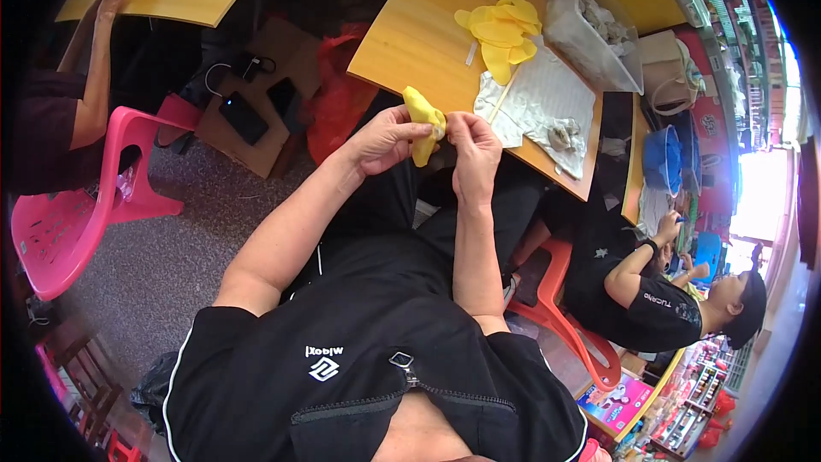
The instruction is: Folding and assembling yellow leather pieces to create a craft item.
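Observation:
In front of my body, above my lap, my left hand (pixel 383 139) grips a small yellow fabric piece (pixel 418 109), long and narrow with a pale spot at its right edge. Thumb and fingers press on it from both sides. Close by on the right, my right hand (pixel 475 145) has its fingertips pinched together at that edge; whatever they hold is too small to make out. Beyond, on the wooden table (pixel 402 47), lies a loose pile of flat yellow fabric pieces (pixel 505 27).
A white cloth (pixel 547 103) with a crumpled clear plastic bag (pixel 564 135) covers the table's right part. Behind stands a translucent bin (pixel 581 26) of greyish stuff. A red bag (pixel 333 94) hangs left. People sit on both sides, by a pink chair (pixel 107 197) and an orange chair (pixel 556 308).

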`<state>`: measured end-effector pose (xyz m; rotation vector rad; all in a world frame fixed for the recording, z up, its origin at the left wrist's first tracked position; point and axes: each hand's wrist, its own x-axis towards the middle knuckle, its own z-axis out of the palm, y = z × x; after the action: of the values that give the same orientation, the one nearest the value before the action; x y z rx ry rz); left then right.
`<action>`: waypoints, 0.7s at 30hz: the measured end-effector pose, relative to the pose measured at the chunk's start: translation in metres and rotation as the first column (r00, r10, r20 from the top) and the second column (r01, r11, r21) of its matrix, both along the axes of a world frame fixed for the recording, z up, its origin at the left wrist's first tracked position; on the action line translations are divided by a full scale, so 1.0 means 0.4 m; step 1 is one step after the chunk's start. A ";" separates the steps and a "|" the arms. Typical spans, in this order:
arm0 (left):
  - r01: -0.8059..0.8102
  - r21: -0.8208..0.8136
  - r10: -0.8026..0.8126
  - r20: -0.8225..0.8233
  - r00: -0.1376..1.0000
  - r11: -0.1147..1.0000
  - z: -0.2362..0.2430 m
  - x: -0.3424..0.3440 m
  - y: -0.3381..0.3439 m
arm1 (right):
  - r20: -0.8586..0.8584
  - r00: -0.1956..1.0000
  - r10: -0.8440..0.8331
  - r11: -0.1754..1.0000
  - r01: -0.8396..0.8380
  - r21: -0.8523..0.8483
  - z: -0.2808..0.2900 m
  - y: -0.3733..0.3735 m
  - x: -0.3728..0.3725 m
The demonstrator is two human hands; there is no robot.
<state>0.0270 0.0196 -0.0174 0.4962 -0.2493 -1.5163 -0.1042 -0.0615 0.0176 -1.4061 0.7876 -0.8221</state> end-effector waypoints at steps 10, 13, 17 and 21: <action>0.026 0.056 -0.021 -0.076 0.997 0.998 -0.007 0.017 0.008 | -0.355 0.932 -0.069 0.602 -0.245 -0.760 0.065 0.016 -0.029; 0.034 0.076 -0.030 -0.044 0.999 0.997 -0.013 0.014 0.007 | -0.405 0.912 -0.064 0.604 -0.288 -0.743 0.048 0.016 -0.029; 0.087 0.039 -0.087 0.001 0.996 0.995 -0.024 0.008 0.008 | -0.444 0.896 0.011 0.706 -0.322 -0.631 0.015 0.020 -0.023; 0.089 0.062 -0.089 -0.001 0.996 0.994 -0.032 0.001 0.003 | -0.431 0.903 0.004 0.785 -0.270 -0.558 0.010 0.016 -0.031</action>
<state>0.0275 0.0207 -0.0301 0.5418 -0.2281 -1.6144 -0.1166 -0.0550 0.0215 -2.2502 0.7436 -0.6947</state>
